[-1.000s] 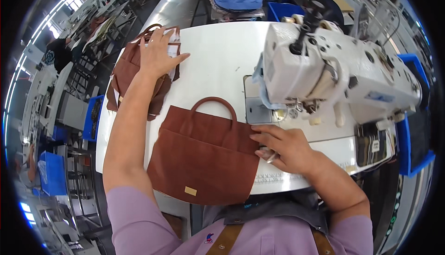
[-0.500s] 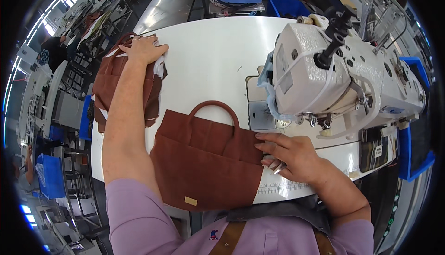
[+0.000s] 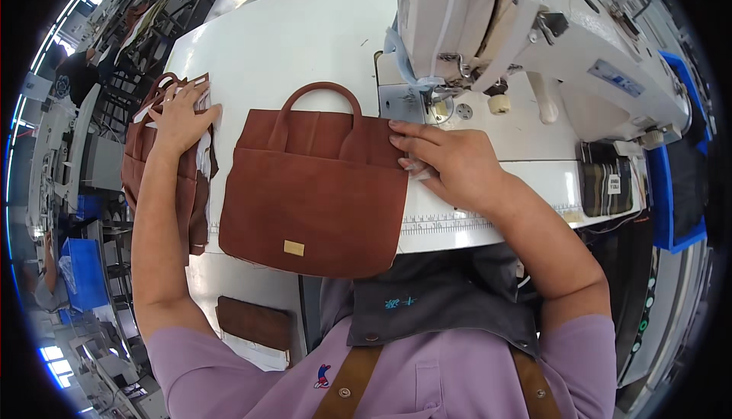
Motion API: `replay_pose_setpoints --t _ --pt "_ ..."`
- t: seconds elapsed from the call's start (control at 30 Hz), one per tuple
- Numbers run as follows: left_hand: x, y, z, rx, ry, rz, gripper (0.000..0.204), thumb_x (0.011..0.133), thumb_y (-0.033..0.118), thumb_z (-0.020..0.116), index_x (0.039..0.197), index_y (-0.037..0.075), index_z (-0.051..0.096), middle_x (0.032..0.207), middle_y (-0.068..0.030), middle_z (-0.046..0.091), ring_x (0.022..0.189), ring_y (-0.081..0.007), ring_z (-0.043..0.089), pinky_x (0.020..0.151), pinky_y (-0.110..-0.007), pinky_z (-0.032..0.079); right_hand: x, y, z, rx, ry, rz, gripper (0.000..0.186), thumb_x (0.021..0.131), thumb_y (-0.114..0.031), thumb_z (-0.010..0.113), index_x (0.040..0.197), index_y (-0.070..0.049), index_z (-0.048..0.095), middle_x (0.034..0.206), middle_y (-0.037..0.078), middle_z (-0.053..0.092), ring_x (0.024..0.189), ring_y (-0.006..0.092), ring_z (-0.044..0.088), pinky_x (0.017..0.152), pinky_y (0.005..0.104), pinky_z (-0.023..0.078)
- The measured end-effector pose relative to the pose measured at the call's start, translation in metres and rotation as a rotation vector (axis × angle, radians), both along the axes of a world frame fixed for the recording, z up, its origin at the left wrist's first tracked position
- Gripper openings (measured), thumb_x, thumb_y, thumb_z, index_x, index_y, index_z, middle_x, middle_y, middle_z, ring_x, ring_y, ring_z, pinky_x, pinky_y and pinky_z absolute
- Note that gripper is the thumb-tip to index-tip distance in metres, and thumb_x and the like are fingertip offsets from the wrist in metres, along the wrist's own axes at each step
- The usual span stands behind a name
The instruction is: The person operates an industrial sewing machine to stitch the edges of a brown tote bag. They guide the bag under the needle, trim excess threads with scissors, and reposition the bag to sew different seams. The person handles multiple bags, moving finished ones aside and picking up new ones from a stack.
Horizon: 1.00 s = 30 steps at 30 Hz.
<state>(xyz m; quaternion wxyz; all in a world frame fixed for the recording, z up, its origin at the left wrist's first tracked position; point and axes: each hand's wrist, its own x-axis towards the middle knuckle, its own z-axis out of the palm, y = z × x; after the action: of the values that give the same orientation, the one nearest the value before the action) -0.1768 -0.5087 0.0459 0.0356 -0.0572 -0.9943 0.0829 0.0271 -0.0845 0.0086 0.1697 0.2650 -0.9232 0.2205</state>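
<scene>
While my left hand [image 3: 181, 120] lies spread on brown stack [image 3: 190, 194], prob steadying it, right hand [image 3: 451, 161] touches bag panel [image 3: 314, 202] edge, maybe anchoring; can't tell if pinching.

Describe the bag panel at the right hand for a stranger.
Left of the big white sewing machine, a reddish-brown bag panel overhangs the near edge of the white table, the right hand at its upper right. Unlike the brown stack under the left hand, it lies singly, its arched handle and small gold plate in full view.
</scene>
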Motion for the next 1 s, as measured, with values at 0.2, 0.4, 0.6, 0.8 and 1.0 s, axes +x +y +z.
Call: replay_pose_setpoints --t 0.2,0.4,0.6,0.8,1.0 --pt "0.062 0.026 0.010 0.127 0.300 -0.345 0.068 0.091 0.054 0.066 0.150 0.020 0.056 0.164 -0.0103 0.042 0.156 -0.0341 0.029 0.117 -0.079 0.004 -0.005 0.006 0.006 0.082 -0.038 -0.028 0.028 0.095 -0.022 0.067 0.119 -0.011 0.074 0.136 0.001 0.069 0.099 0.0229 0.074 0.077 0.0383 0.060" --pt "0.171 0.143 0.008 0.296 -0.127 -0.882 0.081 0.091 0.058 0.067 0.155 0.013 0.046 0.165 -0.0120 0.038 0.157 -0.0343 0.027 0.124 -0.068 0.003 -0.021 0.020 0.004 0.121 -0.039 0.007 0.032 0.096 -0.022 0.065 0.126 -0.012 0.072 0.139 0.001 0.067 0.107 0.0232 0.072 0.084 0.0392 0.059" --pt "0.176 0.176 -0.025 0.324 -0.148 -0.868 0.091 0.092 0.067 0.060 0.161 0.013 0.036 0.169 -0.0126 0.031 0.159 -0.0337 0.021 0.124 -0.068 0.002 -0.004 0.031 0.002 0.075 -0.014 -0.083 0.034 0.094 -0.019 0.067 0.127 -0.012 0.070 0.134 0.003 0.069 0.100 0.0267 0.073 0.081 0.0406 0.059" --pt "0.170 0.195 -0.009 0.385 -0.147 -0.853 0.084 0.088 0.060 0.069 0.152 0.011 0.048 0.156 -0.0124 0.046 0.151 -0.0333 0.035 0.124 -0.066 0.009 0.015 0.057 0.012 0.017 -0.034 -0.063 0.024 0.091 -0.016 0.069 0.115 -0.011 0.071 0.115 0.006 0.073 0.086 0.0297 0.073 0.074 0.0427 0.058" --pt "0.149 0.229 -0.018 0.604 -0.037 -0.835 0.051 0.082 0.037 0.084 0.121 0.009 0.066 0.129 -0.0081 0.058 0.127 -0.0291 0.052 0.110 -0.052 0.033 0.000 0.062 0.009 -0.028 -0.069 -0.057 0.012 0.089 -0.015 0.071 0.096 -0.009 0.063 0.086 0.008 0.069 0.077 0.0306 0.070 0.067 0.0439 0.055"
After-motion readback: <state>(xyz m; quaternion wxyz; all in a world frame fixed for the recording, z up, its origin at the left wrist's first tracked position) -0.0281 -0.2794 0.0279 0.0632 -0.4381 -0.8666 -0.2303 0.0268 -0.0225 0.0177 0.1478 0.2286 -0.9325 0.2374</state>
